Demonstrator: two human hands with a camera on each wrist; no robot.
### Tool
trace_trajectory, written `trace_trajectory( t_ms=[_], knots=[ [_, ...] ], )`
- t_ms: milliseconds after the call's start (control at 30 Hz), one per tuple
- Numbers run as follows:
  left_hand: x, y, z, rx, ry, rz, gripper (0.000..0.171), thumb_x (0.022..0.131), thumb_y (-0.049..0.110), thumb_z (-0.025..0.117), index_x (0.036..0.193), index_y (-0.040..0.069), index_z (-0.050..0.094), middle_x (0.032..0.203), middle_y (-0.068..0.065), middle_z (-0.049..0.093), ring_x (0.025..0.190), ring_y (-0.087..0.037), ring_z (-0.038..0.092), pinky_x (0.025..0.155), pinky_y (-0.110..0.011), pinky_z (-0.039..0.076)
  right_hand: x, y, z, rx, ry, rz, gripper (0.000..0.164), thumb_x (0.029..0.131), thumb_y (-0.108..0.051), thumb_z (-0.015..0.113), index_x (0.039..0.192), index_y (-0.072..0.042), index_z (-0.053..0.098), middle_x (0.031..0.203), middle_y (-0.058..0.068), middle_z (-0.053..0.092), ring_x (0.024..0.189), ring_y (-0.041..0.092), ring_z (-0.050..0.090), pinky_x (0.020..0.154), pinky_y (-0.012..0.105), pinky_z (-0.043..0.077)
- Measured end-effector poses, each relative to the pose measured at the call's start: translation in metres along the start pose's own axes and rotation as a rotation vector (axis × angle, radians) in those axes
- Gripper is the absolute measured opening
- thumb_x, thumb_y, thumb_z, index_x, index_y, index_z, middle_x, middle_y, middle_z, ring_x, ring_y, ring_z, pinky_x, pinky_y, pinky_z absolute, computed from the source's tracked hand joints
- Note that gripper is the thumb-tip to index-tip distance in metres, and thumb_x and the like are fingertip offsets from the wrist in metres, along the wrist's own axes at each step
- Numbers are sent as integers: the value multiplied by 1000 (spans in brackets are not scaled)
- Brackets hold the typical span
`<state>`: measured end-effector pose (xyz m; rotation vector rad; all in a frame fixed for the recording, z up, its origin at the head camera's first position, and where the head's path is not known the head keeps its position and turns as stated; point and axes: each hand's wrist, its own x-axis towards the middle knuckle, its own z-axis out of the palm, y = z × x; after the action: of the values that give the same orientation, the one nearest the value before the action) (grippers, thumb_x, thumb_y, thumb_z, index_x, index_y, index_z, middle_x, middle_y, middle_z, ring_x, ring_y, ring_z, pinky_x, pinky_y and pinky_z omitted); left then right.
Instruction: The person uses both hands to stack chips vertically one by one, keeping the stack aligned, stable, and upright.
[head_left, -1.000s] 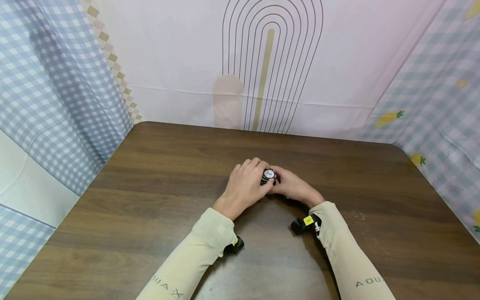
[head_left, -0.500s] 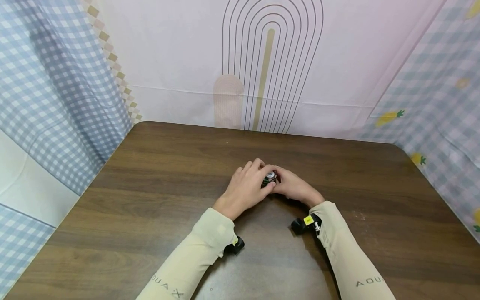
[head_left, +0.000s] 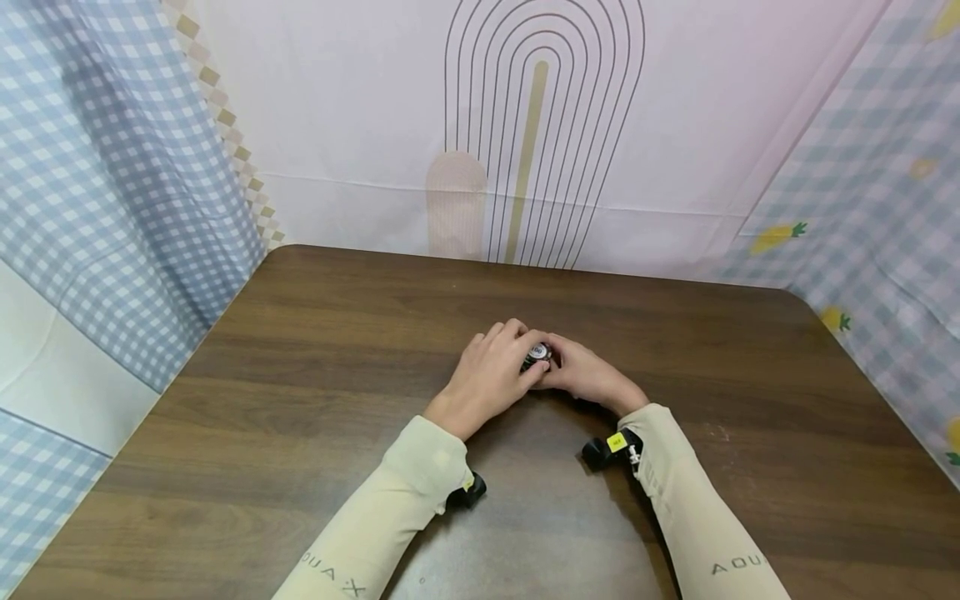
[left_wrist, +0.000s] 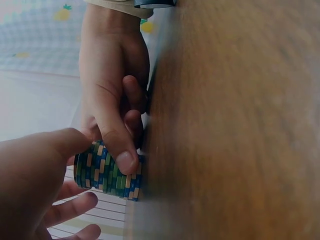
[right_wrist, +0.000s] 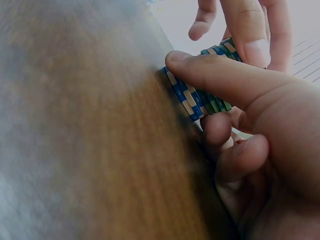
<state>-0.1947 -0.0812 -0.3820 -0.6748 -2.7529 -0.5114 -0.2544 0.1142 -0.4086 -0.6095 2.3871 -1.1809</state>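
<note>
An upright stack of poker chips (head_left: pixel 538 352) stands between the two hands on the brown table. White "100" lettering shows on its top face in the head view, partly covered by fingers. Blue, green and beige edges of the chips (left_wrist: pixel 114 175) show in the left wrist view. My left hand (head_left: pixel 489 373) pinches the upper part of the stack with thumb and fingers. Lower down, near the tabletop, my right hand (head_left: pixel 588 372) grips the same stack, its thumb (right_wrist: pixel 215 72) laid along the chip edges. The right hand's other fingers curl behind the stack.
The wooden table (head_left: pixel 300 400) reaches back to a white cloth (head_left: pixel 345 125) printed with arches. Checked cloths hang on the left (head_left: pixel 142 150) and right (head_left: pixel 885 183). Small black cameras (head_left: pixel 597 452) sit at both cream sleeves.
The left thumb and index finger have shifted slightly at the top of the stack, and now cover more of the top chip than a second ago. The right hand stays in place.
</note>
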Motion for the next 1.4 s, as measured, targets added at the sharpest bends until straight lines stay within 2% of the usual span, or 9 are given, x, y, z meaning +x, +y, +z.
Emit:
trace_trajectory(
  t_ms=[233, 500, 733, 833, 933, 1033, 1200, 1400],
  knots=[
    [3, 3, -1, -23, 2, -6, 39, 103, 35, 69, 138, 17, 68, 127, -4, 69, 117, -24, 63, 93, -44, 55, -1, 1, -2, -15, 19, -2, 61, 92, -17, 80, 147, -5, 53, 102, 10, 59, 56, 15, 48, 51, 26, 44],
    [8, 5, -2, -86, 30, 19, 28, 99, 24, 71, 125, 14, 74, 120, -2, 71, 107, -24, 66, 93, -39, 57, -4, 0, -5, -2, 9, -31, 57, 94, -14, 75, 147, -7, 54, 93, 7, 56, 55, 14, 47, 49, 26, 43],
    [9, 6, -4, -129, 17, 12, 29, 99, 25, 70, 126, 14, 73, 121, -4, 69, 108, -25, 65, 95, -39, 56, -6, 0, -7, -8, 32, -22, 54, 93, -14, 77, 143, -8, 57, 87, 5, 55, 57, 16, 48, 50, 26, 44],
    [10, 3, -9, -189, 1, -26, 30, 101, 27, 68, 128, 15, 72, 123, -4, 67, 111, -24, 63, 95, -40, 56, -6, 1, -7, 15, 27, -25, 49, 92, -17, 81, 136, -10, 60, 85, 5, 54, 55, 16, 47, 49, 27, 43],
    [12, -2, -17, -257, 11, -83, 30, 103, 28, 66, 129, 16, 71, 124, -3, 68, 113, -24, 64, 94, -42, 56, -6, 2, -7, 37, 23, -38, 43, 89, -20, 86, 125, -12, 63, 86, 5, 55, 56, 16, 47, 49, 28, 44],
    [13, -9, -24, -324, 20, -150, 29, 104, 26, 65, 130, 16, 70, 124, -3, 69, 111, -22, 67, 93, -42, 57, -6, 2, -7, 52, 14, -47, 42, 88, -20, 87, 120, -10, 62, 88, 5, 56, 56, 15, 48, 47, 29, 44],
    [12, -18, -28, -436, -7, -232, 25, 105, 20, 64, 128, 14, 71, 117, 0, 74, 101, -15, 70, 89, -36, 59, -6, 2, -6, 64, -18, -38, 49, 89, -17, 87, 129, -9, 60, 81, 5, 58, 54, 16, 49, 44, 29, 43],
    [6, -26, -20, -530, -40, -300, 21, 103, 16, 67, 119, 8, 77, 107, -2, 77, 95, -16, 70, 89, -37, 58, -5, 0, -7, 85, -82, -50, 56, 90, -15, 84, 139, -6, 58, 85, 5, 63, 59, 15, 52, 47, 27, 45]
  ],
)
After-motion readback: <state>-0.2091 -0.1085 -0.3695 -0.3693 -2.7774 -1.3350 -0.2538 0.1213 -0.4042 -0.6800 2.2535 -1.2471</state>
